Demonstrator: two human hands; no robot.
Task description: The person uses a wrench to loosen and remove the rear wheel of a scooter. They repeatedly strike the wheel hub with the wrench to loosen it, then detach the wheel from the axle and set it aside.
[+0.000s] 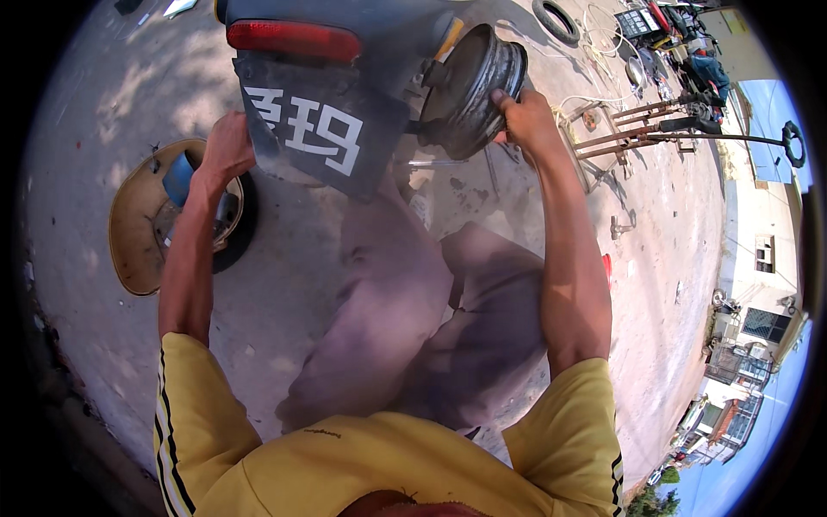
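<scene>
A bare grey wheel rim (457, 95), with no tyre on it, stands at the right rear of a dark scooter (379, 39). My right hand (527, 121) grips its outer edge, thumb on top and fingers behind. My left hand (228, 145) is closed by the left edge of a black mudflap (319, 129) with white lettering. Its fingertips are hidden, so what they hold cannot be made out. Above the mudflap runs a red tail light (293, 40). Part of the scooter behind the mudflap is out of sight.
A round tan container (133, 224) with a blue item and metal pieces sits on the concrete left of me. At upper right lie a tyre (556, 21), a pale hose (594, 39), assorted tools and a rusty metal frame (620, 138) with long bars. Buildings stand beyond.
</scene>
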